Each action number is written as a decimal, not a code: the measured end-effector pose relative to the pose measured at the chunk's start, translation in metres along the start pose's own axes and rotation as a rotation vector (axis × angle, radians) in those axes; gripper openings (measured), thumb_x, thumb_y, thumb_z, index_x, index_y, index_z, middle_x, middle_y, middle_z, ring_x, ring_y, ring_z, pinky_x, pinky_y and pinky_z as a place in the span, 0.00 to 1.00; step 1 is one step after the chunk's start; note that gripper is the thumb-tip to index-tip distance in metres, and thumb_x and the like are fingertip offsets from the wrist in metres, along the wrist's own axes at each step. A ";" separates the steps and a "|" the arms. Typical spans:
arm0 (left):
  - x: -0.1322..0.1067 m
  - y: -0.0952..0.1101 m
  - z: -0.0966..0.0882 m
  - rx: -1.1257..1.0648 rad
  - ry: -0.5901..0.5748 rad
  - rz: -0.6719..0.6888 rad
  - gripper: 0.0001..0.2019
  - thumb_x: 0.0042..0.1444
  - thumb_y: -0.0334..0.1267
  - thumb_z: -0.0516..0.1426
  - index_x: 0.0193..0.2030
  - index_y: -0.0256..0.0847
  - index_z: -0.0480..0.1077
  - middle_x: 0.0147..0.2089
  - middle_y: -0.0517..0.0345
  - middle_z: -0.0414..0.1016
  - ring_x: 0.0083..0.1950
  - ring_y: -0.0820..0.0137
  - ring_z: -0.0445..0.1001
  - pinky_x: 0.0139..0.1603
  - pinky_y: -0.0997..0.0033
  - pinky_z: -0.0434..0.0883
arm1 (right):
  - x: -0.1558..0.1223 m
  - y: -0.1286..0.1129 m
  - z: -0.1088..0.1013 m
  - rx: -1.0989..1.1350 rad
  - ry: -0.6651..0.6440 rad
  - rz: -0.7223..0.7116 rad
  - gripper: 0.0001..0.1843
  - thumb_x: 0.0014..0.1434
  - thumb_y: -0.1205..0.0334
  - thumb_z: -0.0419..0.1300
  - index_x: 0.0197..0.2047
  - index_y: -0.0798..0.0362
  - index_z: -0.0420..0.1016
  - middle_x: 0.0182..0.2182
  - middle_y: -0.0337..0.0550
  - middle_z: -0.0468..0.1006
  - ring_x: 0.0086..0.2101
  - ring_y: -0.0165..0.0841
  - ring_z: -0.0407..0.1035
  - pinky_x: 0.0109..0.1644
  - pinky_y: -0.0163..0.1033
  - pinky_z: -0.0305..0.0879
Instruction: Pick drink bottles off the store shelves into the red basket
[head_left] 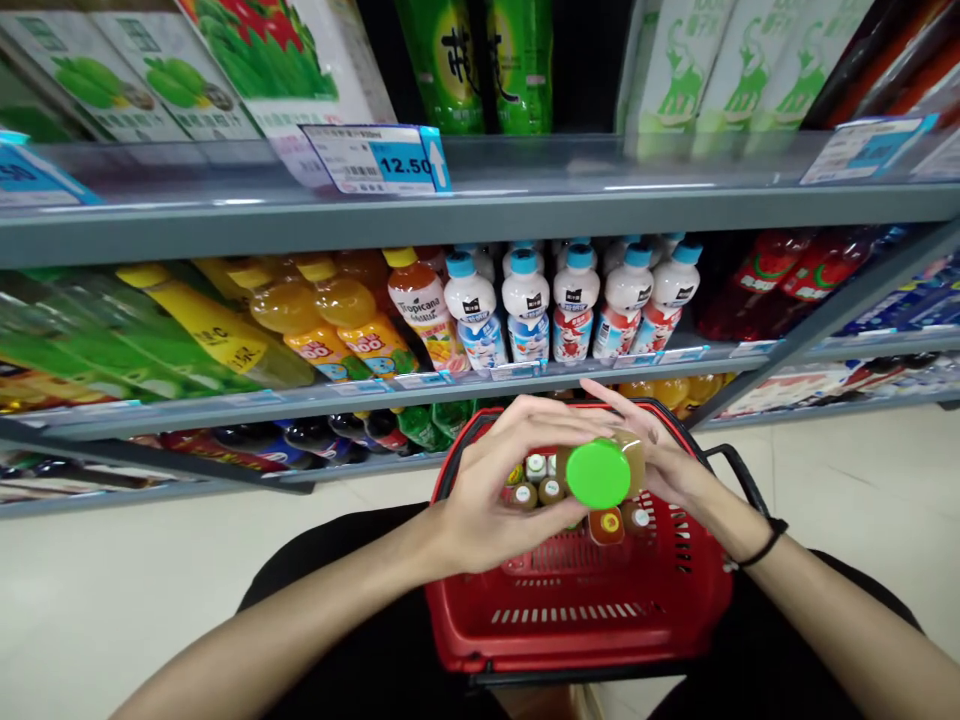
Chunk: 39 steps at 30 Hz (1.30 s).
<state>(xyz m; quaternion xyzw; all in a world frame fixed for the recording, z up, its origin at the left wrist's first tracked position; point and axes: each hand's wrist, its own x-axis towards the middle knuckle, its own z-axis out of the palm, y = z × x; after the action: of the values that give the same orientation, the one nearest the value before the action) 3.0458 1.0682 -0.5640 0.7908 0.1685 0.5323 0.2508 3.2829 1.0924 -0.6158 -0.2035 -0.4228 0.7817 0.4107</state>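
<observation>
A bottle with a bright green cap (598,474) and a pale brownish body is held over the basket, its cap toward me. My left hand (502,480) is closed around its left side, thumb below and fingers above. On the right, my right hand (660,455) grips the bottle's body, with one finger stretched out toward the shelf. Parts of the right fingers are hidden behind the bottle. Beneath both hands stands the red shopping basket (585,640), with several small capped bottles (551,490) and an orange-brown drink bottle (606,526) inside.
A shelf (480,225) crosses in front, carrying cartons and green bottles. Below it are white blue-capped bottles (529,305), orange juice bottles (352,310) and red drink bottles (780,270). The basket's black handle (739,470) is at its right; pale floor (847,480) lies around.
</observation>
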 end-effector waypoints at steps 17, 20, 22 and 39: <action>-0.002 0.007 0.005 0.158 -0.033 0.155 0.21 0.65 0.36 0.69 0.63 0.37 0.73 0.56 0.38 0.86 0.57 0.58 0.82 0.57 0.52 0.81 | -0.002 0.006 0.014 0.064 0.048 0.047 0.47 0.55 0.49 0.81 0.73 0.47 0.70 0.59 0.49 0.84 0.47 0.34 0.82 0.49 0.34 0.75; -0.002 0.006 0.005 0.159 -0.025 0.164 0.22 0.64 0.36 0.70 0.62 0.35 0.74 0.56 0.37 0.86 0.57 0.58 0.82 0.57 0.54 0.81 | -0.001 0.006 0.014 0.057 0.050 0.054 0.47 0.55 0.48 0.81 0.72 0.47 0.70 0.58 0.49 0.85 0.44 0.33 0.82 0.47 0.33 0.74; -0.002 0.006 0.005 0.161 -0.025 0.163 0.23 0.62 0.35 0.71 0.61 0.35 0.74 0.56 0.37 0.86 0.56 0.58 0.82 0.57 0.54 0.81 | -0.001 0.005 0.014 0.033 0.062 0.070 0.48 0.54 0.47 0.81 0.73 0.47 0.70 0.57 0.48 0.85 0.42 0.33 0.81 0.47 0.34 0.75; 0.008 -0.033 -0.005 -0.246 0.314 -0.763 0.25 0.55 0.47 0.75 0.56 0.41 0.81 0.54 0.49 0.86 0.54 0.61 0.84 0.58 0.59 0.80 | -0.001 0.029 0.013 -0.019 -0.079 0.181 0.34 0.64 0.40 0.71 0.63 0.51 0.72 0.47 0.53 0.87 0.40 0.44 0.85 0.37 0.45 0.84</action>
<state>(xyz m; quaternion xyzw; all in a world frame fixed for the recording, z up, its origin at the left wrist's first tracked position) 3.0445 1.1007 -0.5754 0.5453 0.4202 0.5313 0.4937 3.2609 1.0767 -0.6324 -0.2137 -0.4260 0.8191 0.3194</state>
